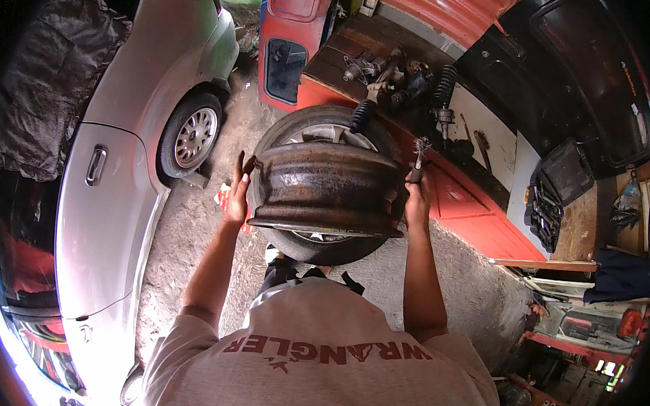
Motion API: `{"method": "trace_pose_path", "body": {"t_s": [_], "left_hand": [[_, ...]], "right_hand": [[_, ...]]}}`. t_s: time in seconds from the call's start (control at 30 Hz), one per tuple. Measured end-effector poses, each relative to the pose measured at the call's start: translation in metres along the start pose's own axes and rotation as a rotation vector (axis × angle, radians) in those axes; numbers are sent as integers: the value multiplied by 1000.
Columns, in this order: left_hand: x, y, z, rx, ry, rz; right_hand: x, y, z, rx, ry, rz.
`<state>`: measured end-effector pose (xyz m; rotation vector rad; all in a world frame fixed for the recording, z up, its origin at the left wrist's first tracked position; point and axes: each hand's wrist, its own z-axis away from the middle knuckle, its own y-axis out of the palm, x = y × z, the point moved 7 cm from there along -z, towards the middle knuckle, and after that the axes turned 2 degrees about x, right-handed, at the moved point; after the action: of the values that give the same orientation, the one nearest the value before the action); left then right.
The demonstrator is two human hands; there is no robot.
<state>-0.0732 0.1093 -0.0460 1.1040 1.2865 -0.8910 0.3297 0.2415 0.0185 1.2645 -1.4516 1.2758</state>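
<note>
A rusty bare steel wheel rim [324,188] is held up in front of my chest, lying on its side between both hands. My left hand [236,195] presses flat against its left edge with fingers spread upward. My right hand [416,200] grips its right edge and also holds a small wire brush [418,158] whose bristles stick up above the fingers. Directly below and behind the rim stands a mounted tyre with a silver alloy wheel [321,129], on the ground by my feet.
A silver car [122,155] fills the left side, its wheel [192,136] close to the tyre. A red workbench [465,203] with car parts, springs [443,88] and tools runs along the right. A red car door [293,39] leans at the back.
</note>
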Motion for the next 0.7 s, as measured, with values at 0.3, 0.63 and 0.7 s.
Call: {"method": "trace_pose_path", "body": {"t_s": [0.3, 0.63, 0.7], "left_hand": [[78, -19, -8, -21, -164, 189], [108, -22, 11, 39, -193, 300], [113, -24, 11, -38, -240, 408]], "right_hand": [[-11, 11, -9, -11, 101, 16], [-11, 17, 8, -32, 161, -288], [-9, 18, 8, -40, 159, -285]]}}
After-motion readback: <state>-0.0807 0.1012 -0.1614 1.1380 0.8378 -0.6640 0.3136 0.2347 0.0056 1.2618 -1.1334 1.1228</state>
